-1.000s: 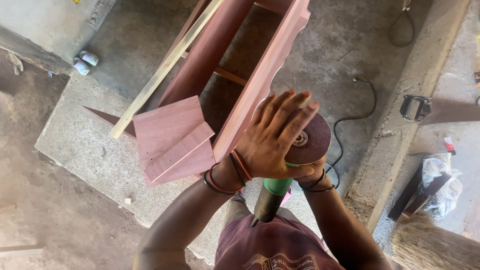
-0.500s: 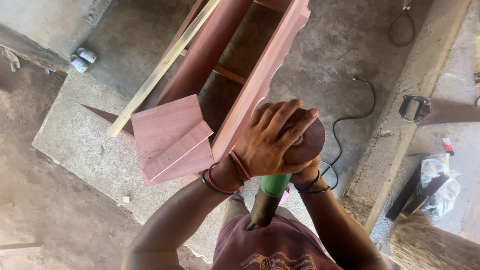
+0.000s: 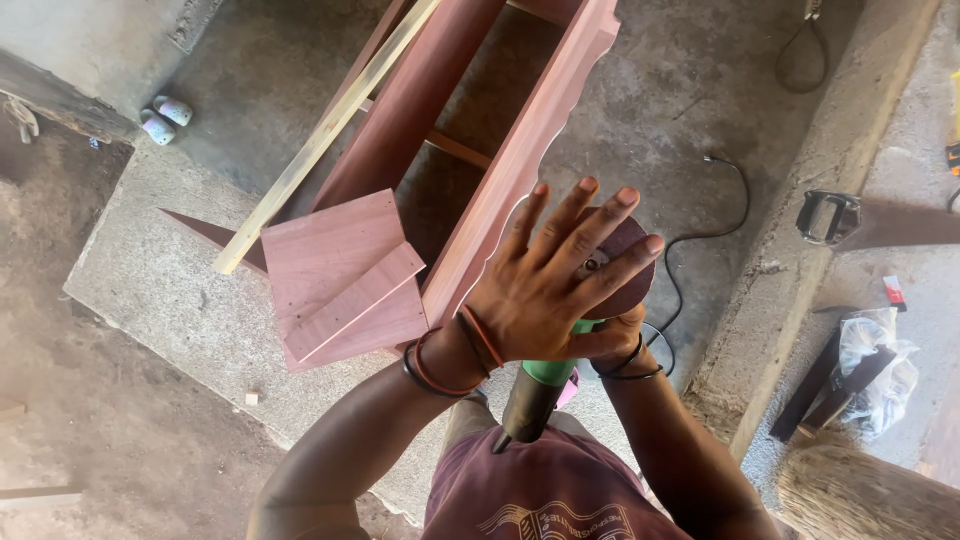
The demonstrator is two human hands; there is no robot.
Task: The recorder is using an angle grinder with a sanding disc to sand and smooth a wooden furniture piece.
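I hold an angle grinder (image 3: 535, 395) with a green and black body upright in front of my chest. Its dark red sanding disc (image 3: 632, 272) faces up. My left hand (image 3: 545, 285) lies flat on the disc with fingers spread, several bands on the wrist. My right hand (image 3: 622, 348) sits under the disc, wrapped around the grinder's head and mostly hidden. Just past my hands a reddish wooden frame (image 3: 520, 150) with a scalloped edge stands on the concrete floor.
Two reddish boards (image 3: 340, 270) and a pale wooden strip (image 3: 320, 140) lean on the frame at left. A black cable (image 3: 720, 220) snakes over the floor. At right lie a hand saw (image 3: 830, 215) and a plastic bag (image 3: 885, 370) beyond a concrete ledge (image 3: 800, 270).
My left hand, flat a second ago, curled its fingers around the disc half a second ago and has now spread flat on it again. The grinder stayed in place.
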